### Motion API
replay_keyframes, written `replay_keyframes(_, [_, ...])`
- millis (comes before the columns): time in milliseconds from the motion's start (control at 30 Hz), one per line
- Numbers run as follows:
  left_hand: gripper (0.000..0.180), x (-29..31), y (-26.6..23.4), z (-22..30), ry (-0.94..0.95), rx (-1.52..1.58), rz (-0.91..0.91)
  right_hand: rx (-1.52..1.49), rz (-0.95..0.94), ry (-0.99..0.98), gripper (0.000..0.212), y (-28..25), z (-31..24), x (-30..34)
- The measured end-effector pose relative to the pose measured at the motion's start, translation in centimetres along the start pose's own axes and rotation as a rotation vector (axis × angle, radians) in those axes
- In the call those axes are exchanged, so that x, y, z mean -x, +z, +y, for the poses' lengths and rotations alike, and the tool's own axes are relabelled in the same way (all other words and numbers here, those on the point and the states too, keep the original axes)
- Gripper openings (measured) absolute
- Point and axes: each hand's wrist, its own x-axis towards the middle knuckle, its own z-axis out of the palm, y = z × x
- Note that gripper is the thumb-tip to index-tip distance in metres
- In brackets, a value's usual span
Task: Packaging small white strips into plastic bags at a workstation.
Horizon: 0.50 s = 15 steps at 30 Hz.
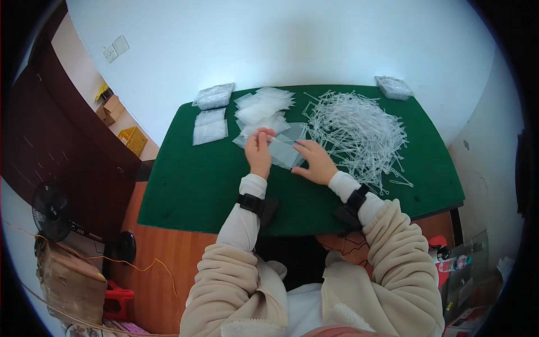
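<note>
Over the middle of the green-covered table, my left hand pinches one edge of a small clear plastic bag. My right hand is at the bag's other side, thumb and fingers apart, fingertips touching its edge. Loose clear bags lie fanned out just beyond my hands. A large tangled pile of thin clear plastic sticks with looped ends spreads to the right of them. Left of the fanned bags is a smaller group of flat clear bags, whose contents I cannot make out.
Filled clear packs stand at the table's far left and far right corners, near the white wall. Left on the floor are a black fan, a cardboard box and an orange cord. A bottle is at lower right.
</note>
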Motion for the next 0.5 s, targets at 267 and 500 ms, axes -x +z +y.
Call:
replay_keyframes(267, [0.018,-0.3,-0.6,-0.6,-0.108,0.194,0.185,0.087,-0.221,0.017,0.021,1.3,0.6,0.3])
replay_keyframes(500, [0.019,0.0,-0.3,-0.4,-0.104,0.123,0.127,0.218,-0.136,-0.110,0.006,0.2,1.0,0.3])
